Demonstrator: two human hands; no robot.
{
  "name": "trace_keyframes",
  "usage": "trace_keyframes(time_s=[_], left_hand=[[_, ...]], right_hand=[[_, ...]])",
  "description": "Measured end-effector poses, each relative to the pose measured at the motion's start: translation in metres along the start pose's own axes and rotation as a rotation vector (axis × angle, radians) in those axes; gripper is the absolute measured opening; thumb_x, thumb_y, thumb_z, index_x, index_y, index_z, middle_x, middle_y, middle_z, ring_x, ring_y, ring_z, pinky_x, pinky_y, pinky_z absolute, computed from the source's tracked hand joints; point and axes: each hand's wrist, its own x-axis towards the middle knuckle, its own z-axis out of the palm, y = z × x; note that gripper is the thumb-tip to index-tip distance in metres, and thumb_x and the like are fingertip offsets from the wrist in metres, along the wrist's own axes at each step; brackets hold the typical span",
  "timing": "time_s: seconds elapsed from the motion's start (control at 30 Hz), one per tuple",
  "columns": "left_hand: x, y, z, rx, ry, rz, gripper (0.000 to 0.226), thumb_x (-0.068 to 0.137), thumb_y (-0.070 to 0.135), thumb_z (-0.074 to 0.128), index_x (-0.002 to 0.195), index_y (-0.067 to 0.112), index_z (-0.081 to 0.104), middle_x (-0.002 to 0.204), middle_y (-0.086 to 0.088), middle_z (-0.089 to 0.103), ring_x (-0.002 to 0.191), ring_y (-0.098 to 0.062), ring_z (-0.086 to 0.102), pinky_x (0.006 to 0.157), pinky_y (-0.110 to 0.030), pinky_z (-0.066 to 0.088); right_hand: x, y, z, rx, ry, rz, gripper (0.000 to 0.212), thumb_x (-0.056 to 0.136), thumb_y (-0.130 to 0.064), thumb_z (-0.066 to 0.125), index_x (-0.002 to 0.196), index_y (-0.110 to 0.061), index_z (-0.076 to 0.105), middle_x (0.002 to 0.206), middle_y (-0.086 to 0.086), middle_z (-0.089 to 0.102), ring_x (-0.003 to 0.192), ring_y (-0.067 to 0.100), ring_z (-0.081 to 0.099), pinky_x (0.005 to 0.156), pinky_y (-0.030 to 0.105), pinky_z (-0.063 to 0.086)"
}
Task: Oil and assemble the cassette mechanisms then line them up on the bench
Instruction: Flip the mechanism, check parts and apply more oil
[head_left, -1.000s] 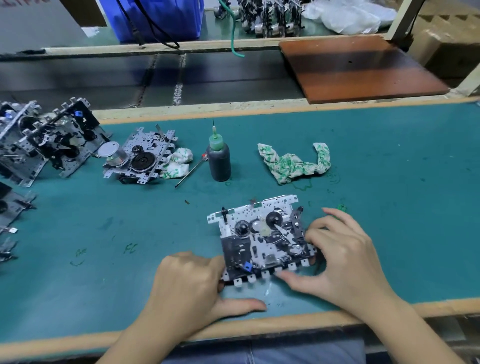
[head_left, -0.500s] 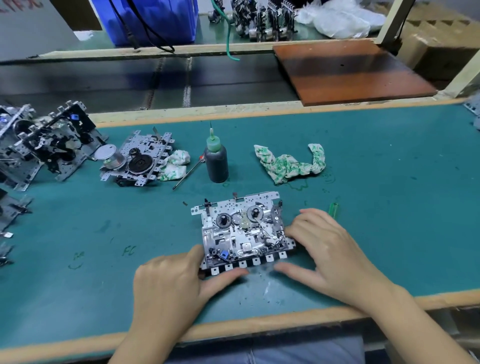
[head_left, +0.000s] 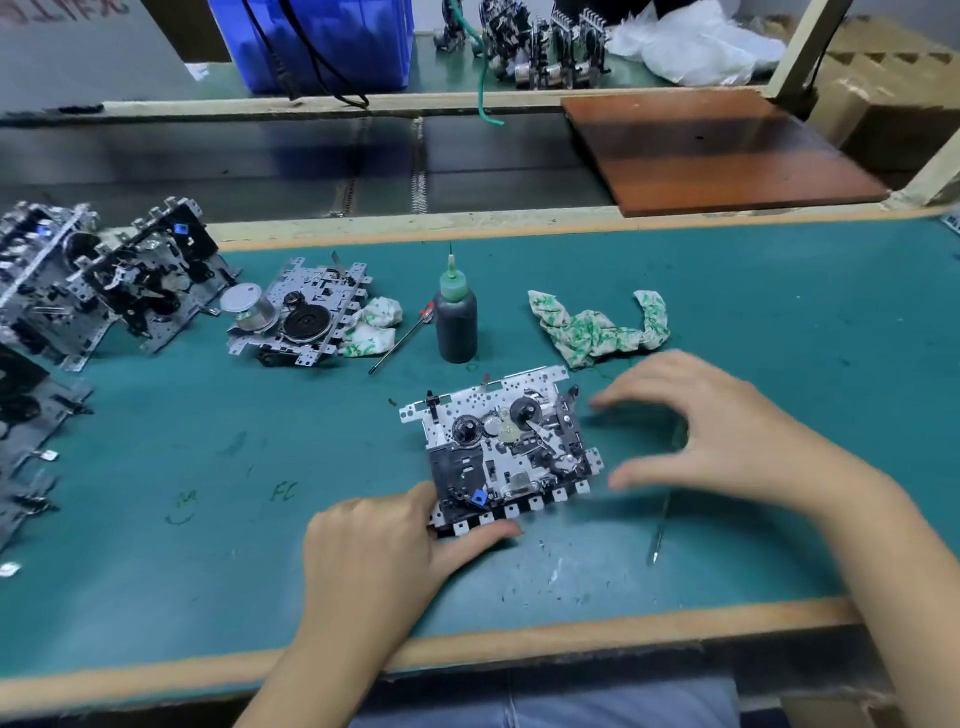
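One cassette mechanism (head_left: 501, 447) lies flat on the green bench (head_left: 779, 322), near the front edge and about midway along it, its reels and metal plate facing up. The left hand (head_left: 384, 551) holds it by the near-left corner, thumb laid along the front row of tabs and fingers tucked at the side. The right hand (head_left: 727, 441) hovers just off the mechanism's right side, fingers and thumb spread in an open curve, gripping nothing; it is blurred, so I cannot tell whether a fingertip touches the plate. A thin tool (head_left: 661, 525) lies on the bench under that hand. Behind the mechanism, towards the back edge, stand the dark oil bottle (head_left: 456, 325) with its green nozzle, a crumpled rag (head_left: 597, 330) and a small screwdriver (head_left: 402, 340). Another unit (head_left: 298, 317) rests further left beside a second rag (head_left: 371, 325), and several more mechanisms (head_left: 104, 280) crowd the left end. To my eye the job is partway through: some units are already set aside at the left, not in a neat row, while this one is not yet placed with them.
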Motion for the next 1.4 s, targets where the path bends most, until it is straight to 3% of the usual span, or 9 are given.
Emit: trace_keyframes(time_s=[0.17,0.3,0.4,0.63,0.8,0.9,1.07,1.23,1.4], left_hand=[[-0.001,0.002,0.001,0.006,0.007,-0.016,0.070,0.067,0.079,0.041,0.038,0.016,0.031,0.027,-0.003,0.032,0.024,-0.021,0.037,0.037,-0.019,0.021],[0.000,0.002,0.000,0.010,0.012,0.003,0.064,0.068,0.078,0.041,0.046,0.021,0.022,0.028,-0.002,0.031,0.024,-0.020,0.036,0.039,-0.020,0.018],[0.000,0.002,0.000,0.014,-0.003,0.017,0.064,0.068,0.078,0.041,0.044,0.021,0.025,0.028,-0.001,0.030,0.024,-0.020,0.036,0.038,-0.019,0.020],[0.000,0.004,-0.001,0.006,0.013,0.034,0.063,0.069,0.076,0.042,0.047,0.021,0.021,0.028,-0.001,0.028,0.025,-0.018,0.033,0.041,-0.018,0.018],[0.000,0.005,-0.001,0.024,0.006,0.046,0.062,0.071,0.075,0.040,0.046,0.021,0.024,0.028,-0.001,0.028,0.025,-0.018,0.033,0.041,-0.018,0.019],[-0.001,0.005,-0.001,0.020,-0.007,0.037,0.062,0.071,0.075,0.041,0.046,0.021,0.023,0.028,-0.002,0.029,0.025,-0.018,0.034,0.038,-0.020,0.021],[-0.001,0.006,-0.001,0.021,-0.026,0.029,0.061,0.071,0.073,0.042,0.047,0.020,0.023,0.029,-0.002,0.030,0.025,-0.019,0.035,0.038,-0.019,0.023],[-0.002,0.006,-0.002,0.035,-0.038,0.032,0.061,0.072,0.073,0.041,0.047,0.020,0.022,0.029,-0.001,0.030,0.025,-0.019,0.034,0.040,-0.018,0.021],[-0.002,0.005,-0.001,0.041,-0.056,0.022,0.062,0.072,0.075,0.040,0.045,0.020,0.025,0.029,-0.001,0.031,0.026,-0.020,0.036,0.039,-0.019,0.022]], right_hand=[[0.066,-0.027,-0.001,0.404,0.313,0.073,0.030,0.081,-0.034,0.071,0.108,-0.025,0.062,0.096,-0.010,0.067,0.092,0.009,0.062,0.088,0.026,0.047],[0.114,-0.043,0.010,0.477,0.129,0.153,0.059,0.077,-0.017,0.078,0.129,-0.016,0.050,0.113,0.001,0.057,0.099,0.014,0.054,0.091,0.025,0.043],[0.133,-0.040,0.018,0.547,-0.013,0.178,0.043,0.076,-0.010,0.078,0.114,-0.014,0.059,0.111,0.002,0.060,0.098,0.011,0.054,0.087,0.022,0.043],[0.126,-0.035,0.027,0.644,0.172,0.084,0.036,0.084,-0.010,0.070,0.117,-0.007,0.060,0.120,0.004,0.063,0.115,0.013,0.056,0.104,0.028,0.039],[0.067,-0.039,0.008,1.000,0.479,-0.010,0.014,0.097,-0.017,0.049,0.107,-0.026,0.054,0.084,-0.011,0.057,0.075,0.010,0.056,0.068,0.021,0.052],[0.023,-0.043,0.018,1.021,0.635,0.036,0.019,0.089,-0.025,0.049,0.107,-0.030,0.050,0.065,-0.009,0.056,0.050,0.010,0.047,0.047,0.020,0.041],[-0.014,-0.040,0.042,1.067,0.757,0.073,0.024,0.067,-0.034,0.072,0.089,-0.033,0.064,0.081,-0.008,0.065,0.058,0.003,0.052,0.054,0.016,0.041],[-0.020,-0.047,0.064,1.499,0.947,0.062,0.008,0.070,-0.022,0.068,0.076,-0.028,0.069,0.071,-0.010,0.064,0.049,0.003,0.049,0.041,0.015,0.036],[-0.026,-0.054,0.072,1.153,1.054,-0.050,0.013,0.075,-0.051,0.068,0.082,-0.040,0.066,0.077,-0.019,0.062,0.057,0.004,0.057,0.042,0.016,0.041]])
